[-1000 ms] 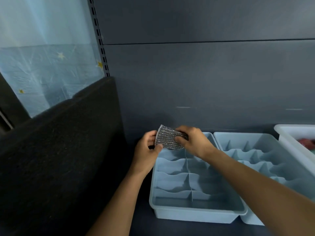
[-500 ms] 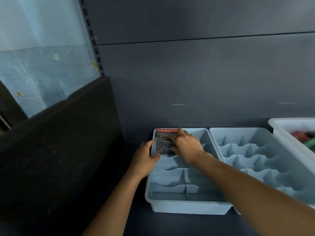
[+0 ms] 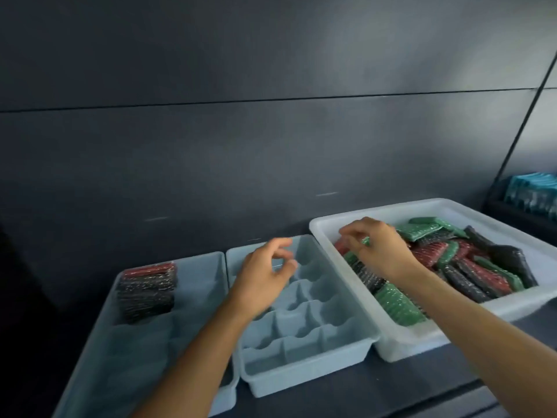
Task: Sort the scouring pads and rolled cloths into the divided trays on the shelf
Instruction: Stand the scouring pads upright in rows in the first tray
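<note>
Now our right hand point(image 3: 376, 248) is down in the white rectangular plastic bin point(image 3: 328, 229), fingers curled and pinching at the top of the heap of plastic-wrapped scouring pads in green, red and black point(image 3: 470, 267); whether it has actually closed on one pad we cannot tell, since the fingertips are blurred against the wrapping. Our left hand point(image 3: 265, 276) hovers empty, fingers loosely spread, above the far end of the pale blue plastic tray with many small wavy-walled compartments point(image 3: 301, 351), which sits just left of the white bin and touches it. Left of that tray again lies a second pale blue divided tray with wider compartments point(image 3: 199, 282), and in its far-left compartment stands a small batch of wrapped dark pads with a red one behind point(image 3: 146, 289), upright on edge. We judge that we are at the fetching step: one compartment is partly stocked, and nearly all the sorting remains. The next move, as we see it, calls for lifting a single pad clear of its neighbours without dragging others out, then carrying it leftward over the small-celled tray to the wider tray. No rolled cloths are visible from here.
</note>
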